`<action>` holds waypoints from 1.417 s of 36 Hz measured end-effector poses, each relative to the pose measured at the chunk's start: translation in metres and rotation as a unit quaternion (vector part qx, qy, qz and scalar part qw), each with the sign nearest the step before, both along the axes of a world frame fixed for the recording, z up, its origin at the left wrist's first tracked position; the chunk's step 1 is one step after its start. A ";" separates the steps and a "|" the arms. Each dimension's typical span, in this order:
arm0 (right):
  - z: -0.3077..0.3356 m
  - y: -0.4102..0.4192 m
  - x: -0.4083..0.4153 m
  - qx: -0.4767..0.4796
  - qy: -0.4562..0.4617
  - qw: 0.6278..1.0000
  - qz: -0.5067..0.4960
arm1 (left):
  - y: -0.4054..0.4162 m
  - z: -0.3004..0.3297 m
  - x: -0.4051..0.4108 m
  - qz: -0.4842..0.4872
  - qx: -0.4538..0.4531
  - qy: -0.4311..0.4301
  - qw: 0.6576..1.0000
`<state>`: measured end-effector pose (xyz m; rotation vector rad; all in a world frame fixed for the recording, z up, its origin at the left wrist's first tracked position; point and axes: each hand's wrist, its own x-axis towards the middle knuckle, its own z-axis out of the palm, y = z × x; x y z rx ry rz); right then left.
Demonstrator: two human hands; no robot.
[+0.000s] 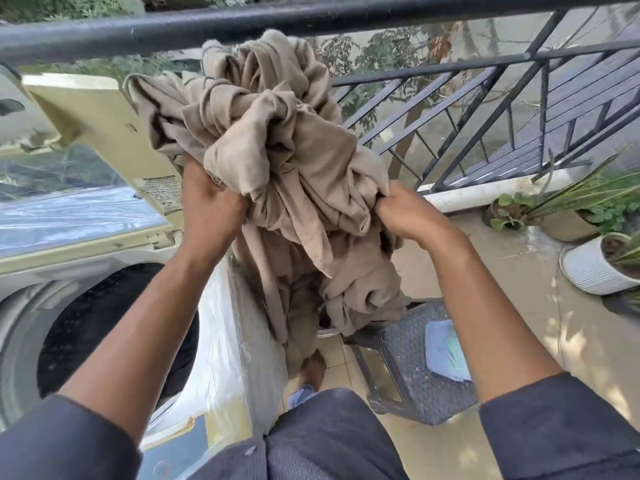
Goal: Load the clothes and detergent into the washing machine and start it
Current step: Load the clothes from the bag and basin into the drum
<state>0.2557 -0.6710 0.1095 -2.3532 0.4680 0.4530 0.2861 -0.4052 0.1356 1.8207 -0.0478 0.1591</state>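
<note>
item: beige clothes, 1 bundle, tangled, held high at centre frame in front of the black railing; loose ends trail down toward the grey plastic chair at lower centre.

your left hand: fingers curled up into the underside of the bundle, gripping it. your right hand: pinching a fold at the bundle's right edge.

item: washing machine, top loader, left side of frame, lid raised at upper left, dark drum opening at lower left under your left forearm, plastic wrap on its side panel.

item: detergent, not seen in this view.

other: potted plants at right edge; a light blue cloth on the chair seat.

step in hand, judged: carrying the bundle across to the drum. to do it well, gather the hanging tails before you swing left, so nothing snags on the chair or the machine's rim. keep both grips until the bulk sits over the opening, then lower it in rather than dropping it. feed the tails in last and check none lies over the rim before you close the lid.
</note>
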 end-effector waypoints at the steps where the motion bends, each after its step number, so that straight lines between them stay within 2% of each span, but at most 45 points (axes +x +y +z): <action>1: 0.006 0.000 0.000 -0.029 -0.019 0.999 -0.013 | 0.001 0.001 0.000 0.006 0.001 0.004 1.000; 4: 0.015 -0.003 0.001 -0.098 -0.050 0.994 0.000 | 0.001 0.006 0.000 0.035 -0.007 0.012 0.999; 7: 0.021 -0.003 0.005 -0.119 0.013 0.989 0.091 | 0.000 0.016 0.004 0.041 -0.049 0.013 0.998; 9: 0.018 0.001 0.005 -0.181 0.028 0.976 0.116 | -0.003 0.024 0.003 0.052 -0.067 0.009 0.996; 11: 0.008 0.005 0.004 -0.258 -0.024 0.964 0.060 | -0.006 0.031 0.001 0.057 -0.076 0.000 0.995; 12: 0.004 0.007 0.002 -0.268 -0.055 0.962 0.011 | -0.006 0.033 0.001 0.054 -0.081 -0.003 0.995; 14: -0.006 0.010 -0.002 -0.227 -0.105 0.967 -0.053 | -0.007 0.035 0.000 0.043 -0.089 -0.002 0.995; 15: -0.009 0.012 -0.002 -0.179 -0.101 0.978 -0.043 | -0.008 0.036 0.000 0.042 -0.093 0.000 0.995; 17: -0.013 0.018 -0.004 -0.058 -0.034 0.998 0.000 | -0.010 0.039 -0.001 0.049 -0.094 -0.001 0.994; 19: -0.019 0.022 -0.007 0.026 0.023 0.999 0.026 | -0.012 0.038 -0.002 0.052 -0.087 -0.005 0.995; 21: -0.024 0.024 -0.007 -0.023 -0.013 1.000 0.011 | -0.012 0.035 -0.003 0.056 -0.086 0.001 0.995; 24: -0.030 0.019 -0.008 -0.125 -0.106 0.984 -0.075 | -0.011 0.030 -0.003 0.056 -0.083 -0.004 0.995; 26: -0.028 0.021 -0.007 -0.090 -0.095 0.989 -0.064 | -0.010 0.025 -0.002 0.064 -0.085 -0.006 0.994; 29: -0.027 0.024 -0.005 0.037 -0.003 0.999 -0.018 | -0.009 0.019 0.002 0.062 -0.082 -0.018 0.995; 31: -0.024 0.022 -0.004 0.003 -0.029 0.998 -0.047 | -0.008 0.015 0.004 0.065 -0.076 -0.025 0.995; 33: -0.019 0.015 -0.004 -0.111 -0.101 0.984 -0.098 | -0.007 0.013 0.005 0.071 -0.075 -0.031 0.994; 34: -0.017 0.011 -0.005 -0.134 -0.120 0.977 -0.117 | -0.006 0.012 0.005 0.074 -0.073 -0.035 0.994; 36: -0.010 0.008 -0.004 -0.076 -0.117 0.986 -0.093 | -0.005 0.008 0.006 0.074 -0.071 -0.039 0.994; 38: -0.001 0.007 -0.003 -0.008 -0.075 0.996 -0.043 | -0.003 0.005 0.007 0.077 -0.056 -0.040 0.995; 39: 0.002 0.004 -0.002 -0.011 -0.074 0.997 -0.033 | -0.003 0.005 0.007 0.080 -0.048 -0.041 0.995; 40: 0.006 0.001 -0.001 -0.042 -0.081 0.995 -0.042 | -0.002 0.004 0.008 0.083 -0.042 -0.040 0.995; 43: 0.015 -0.012 0.003 -0.213 -0.122 0.964 -0.103 | -0.001 0.002 0.009 0.087 -0.030 -0.042 0.995; 45: 0.018 -0.016 0.002 -0.187 -0.106 0.975 -0.060 | -0.002 0.001 0.010 0.092 -0.027 -0.048 0.994; 48: 0.025 -0.006 -0.005 -0.080 -0.006 0.990 0.115 | -0.003 -0.001 0.012 0.096 -0.024 -0.040 0.994; 50: 0.028 -0.003 -0.002 -0.090 0.009 0.984 0.153 | -0.003 -0.002 0.014 0.094 -0.020 -0.035 0.995; 51: 0.031 -0.006 0.004 -0.122 -0.003 0.983 0.138 | -0.003 -0.001 0.014 0.096 -0.017 -0.032 0.995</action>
